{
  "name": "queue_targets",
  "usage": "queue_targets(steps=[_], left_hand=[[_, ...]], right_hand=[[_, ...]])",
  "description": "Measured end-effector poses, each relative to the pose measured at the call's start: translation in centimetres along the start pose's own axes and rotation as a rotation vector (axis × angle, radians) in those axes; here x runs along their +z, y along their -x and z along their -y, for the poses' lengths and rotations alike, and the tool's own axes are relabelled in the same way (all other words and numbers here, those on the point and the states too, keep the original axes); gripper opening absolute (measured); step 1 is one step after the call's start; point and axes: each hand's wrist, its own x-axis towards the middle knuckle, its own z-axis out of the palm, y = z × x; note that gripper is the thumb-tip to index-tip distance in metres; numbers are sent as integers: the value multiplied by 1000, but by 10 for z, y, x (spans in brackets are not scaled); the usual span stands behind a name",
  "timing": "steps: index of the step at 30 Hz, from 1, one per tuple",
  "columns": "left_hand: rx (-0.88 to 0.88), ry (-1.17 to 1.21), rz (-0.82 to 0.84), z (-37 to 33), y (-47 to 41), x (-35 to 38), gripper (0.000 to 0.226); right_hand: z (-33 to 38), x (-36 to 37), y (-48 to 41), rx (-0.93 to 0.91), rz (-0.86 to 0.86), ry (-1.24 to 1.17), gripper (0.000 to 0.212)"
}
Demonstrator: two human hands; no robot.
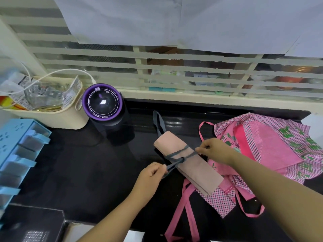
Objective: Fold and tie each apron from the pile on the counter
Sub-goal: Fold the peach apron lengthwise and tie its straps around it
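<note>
Holding the grey strap (pixel 172 165) taut, our left hand (pixel 150 173) and right hand (pixel 212 151) each pinch an end beside the folded apron (pixel 194 170); we judge uneven tugging may slip its knot (pixel 182 159).

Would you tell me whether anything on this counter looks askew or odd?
Nothing looks spilled or damaged. The pink aprons lie crumpled with straps sprawled loose, and the folded beige apron partly rests on them.
</note>
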Motion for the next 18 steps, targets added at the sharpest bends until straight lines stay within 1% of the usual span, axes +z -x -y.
queue_targets(steps=[2,3,4,6,8,10,14,16,18], left_hand=[[-173,231,26,8,3,-4,41],[-258,325,62,12,4,-6,40],[-327,343,118,15,6,-8,36],[-410,117,242,24,9,-13,29],[-428,-129,329,28,11,-18,33],[-434,-268,329,30,7,-24,38],[-348,-633,378,29,-2,-35,39],[-334,-722,357,31,-1,-36,41],[-327,-646,278,34,1,-35,42]], right_hand=[[-7,4,-4,51,-53,-39,29],[-8,6,-5,71,-75,-58,30],[-9,7,-6,87,-98,-68,30],[-10,10,-9,108,-125,-64,29],[-10,14,-12,139,-143,-62,28],[-9,17,-14,186,-170,-116,29],[-4,22,-14,271,-260,-279,34],[-3,27,-13,308,-307,-371,35],[-2,29,-11,341,-360,-497,34]])
